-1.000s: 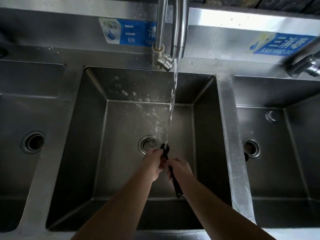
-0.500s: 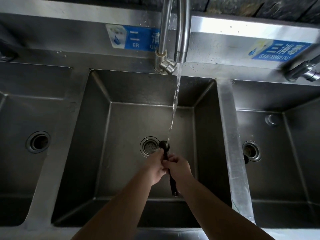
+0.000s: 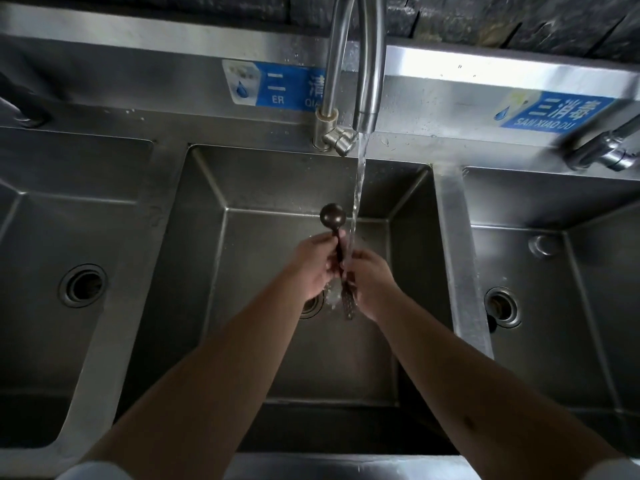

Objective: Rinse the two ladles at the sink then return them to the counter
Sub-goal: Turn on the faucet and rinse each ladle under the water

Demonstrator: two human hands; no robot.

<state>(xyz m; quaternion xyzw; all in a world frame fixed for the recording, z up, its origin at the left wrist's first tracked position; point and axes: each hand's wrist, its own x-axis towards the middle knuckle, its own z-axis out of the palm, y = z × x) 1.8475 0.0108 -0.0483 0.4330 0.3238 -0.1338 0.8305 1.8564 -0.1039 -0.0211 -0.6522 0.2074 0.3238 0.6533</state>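
Note:
A dark ladle (image 3: pixel 332 215) is held over the middle basin (image 3: pixel 242 237) of a steel sink, bowl pointing away from me. My left hand (image 3: pixel 313 263) grips the handle just below the bowl. My right hand (image 3: pixel 372 280) is wrapped around the handle lower down, and the handle's end pokes out beneath both hands. Water from the tap (image 3: pixel 369 91) runs down beside the bowl onto the handle and my right hand. Only one ladle shows; a second one is not in view.
Left basin (image 3: pixel 83 285) and right basin (image 3: pixel 502 306) flank the middle one, each with a drain. Steel dividers separate them. A second tap (image 3: pixel 602 154) juts in at the far right. Blue labels sit on the backsplash.
Both hands have lifted the ladle away from the drain and farther from me. The stream that struck the bowl before now lands on the handle between my hands.

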